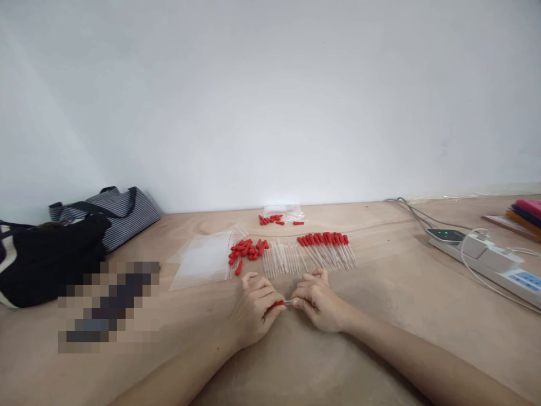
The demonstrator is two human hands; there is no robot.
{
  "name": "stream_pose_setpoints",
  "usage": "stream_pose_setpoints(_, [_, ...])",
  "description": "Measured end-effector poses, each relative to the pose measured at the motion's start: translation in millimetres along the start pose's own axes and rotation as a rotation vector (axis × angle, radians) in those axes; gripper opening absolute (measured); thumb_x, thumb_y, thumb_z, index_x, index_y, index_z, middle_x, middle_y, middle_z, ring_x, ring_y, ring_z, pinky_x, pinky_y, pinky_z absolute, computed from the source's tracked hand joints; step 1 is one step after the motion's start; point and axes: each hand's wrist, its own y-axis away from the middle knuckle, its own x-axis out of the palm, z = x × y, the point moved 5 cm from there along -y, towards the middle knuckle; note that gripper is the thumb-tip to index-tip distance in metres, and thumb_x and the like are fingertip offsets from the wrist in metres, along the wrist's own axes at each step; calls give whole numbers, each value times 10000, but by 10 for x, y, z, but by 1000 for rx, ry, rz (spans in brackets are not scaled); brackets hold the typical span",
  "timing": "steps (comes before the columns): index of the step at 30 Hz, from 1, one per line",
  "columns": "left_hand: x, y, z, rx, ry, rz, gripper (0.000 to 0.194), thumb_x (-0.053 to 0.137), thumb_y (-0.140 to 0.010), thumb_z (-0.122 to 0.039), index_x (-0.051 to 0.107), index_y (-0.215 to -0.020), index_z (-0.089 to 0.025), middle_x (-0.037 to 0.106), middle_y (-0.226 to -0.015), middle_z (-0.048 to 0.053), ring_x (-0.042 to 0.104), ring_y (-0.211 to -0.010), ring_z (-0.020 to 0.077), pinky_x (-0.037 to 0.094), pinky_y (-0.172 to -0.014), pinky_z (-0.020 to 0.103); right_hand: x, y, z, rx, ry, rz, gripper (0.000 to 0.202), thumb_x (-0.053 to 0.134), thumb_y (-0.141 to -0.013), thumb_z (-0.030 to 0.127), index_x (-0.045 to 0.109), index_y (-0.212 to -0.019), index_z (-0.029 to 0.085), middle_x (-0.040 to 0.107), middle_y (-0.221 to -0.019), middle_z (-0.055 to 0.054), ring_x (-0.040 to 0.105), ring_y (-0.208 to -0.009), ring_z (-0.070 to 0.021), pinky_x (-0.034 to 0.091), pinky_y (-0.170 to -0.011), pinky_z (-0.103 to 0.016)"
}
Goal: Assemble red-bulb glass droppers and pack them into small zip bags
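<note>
My left hand point(260, 310) pinches a red rubber dropper bulb point(276, 304) between thumb and fingers. A clear pipette tube point(288, 303) runs from the bulb's end to my right hand point(318, 303), whose thumb and fingers are closed on it. Just beyond my hands lies a row of bare clear tubes point(282, 257), side by side. Left of that row is a loose heap of red bulbs point(247, 248), partly on clear plastic bags point(203, 262). To the right, droppers with red bulbs fitted point(327, 247) lie in a slanted row.
Near the wall are more red bulbs point(270, 219) and thin tubes by a small bag. A black bag point(54, 254) and a striped bag point(127, 211) stand at left, near a blurred-out patch. A power strip point(486, 262) with cables lies at right, with colored items point(526, 217) beyond.
</note>
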Motion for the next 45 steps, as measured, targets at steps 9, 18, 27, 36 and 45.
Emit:
stream_pose_setpoints(9, [-49, -41, 78, -46, 20, -28, 111, 497, -830, -258, 593, -780, -232, 659, -704, -34, 542, -732, 155, 164, -900, 420, -115, 16, -56, -14, 14, -20, 206, 409, -860, 265, 606, -803, 238, 631, -721, 10, 474, -745, -146, 203, -768, -365])
stream_pose_setpoints(18, [-151, -7, 481, -275, -179, -117, 343, 580, -752, -332, 509, -1074, -239, 593, -1035, 64, 487, -979, 258, 237, -850, 437, -236, 6, -484, 283, 158, -255, 224, 437, -815, 259, 650, -750, 235, 638, -729, -26, 500, -764, -183, 226, -715, -349])
stream_pose_setpoints(27, [-179, 19, 810, -533, -220, -59, 81, 566, -726, -214, 503, -771, -188, 562, -880, 33, 516, -880, 225, 338, -743, 350, -259, -253, -889, 777, 300, -375, 247, 432, -798, 329, 626, -856, 188, 651, -738, -69, 529, -851, -230, 212, -794, -385])
stream_pose_setpoints(36, [-180, 43, 903, -536, -222, -98, 111, 538, -722, -164, 436, -689, -192, 537, -779, 21, 533, -789, 213, 380, -682, 327, -205, -308, -913, 771, 351, -331, 208, 439, -786, 294, 615, -778, 184, 648, -791, -73, 515, -859, -232, 211, -783, -390])
stream_pose_setpoints(45, [-185, 33, 840, -477, -158, -136, 97, 438, -734, -98, 430, -724, -194, 505, -761, 18, 537, -730, 172, 431, -658, 278, -140, -465, -783, 753, 390, -167, 261, 425, -764, 302, 648, -773, 167, 641, -875, -120, 484, -917, -268, 224, -769, -412])
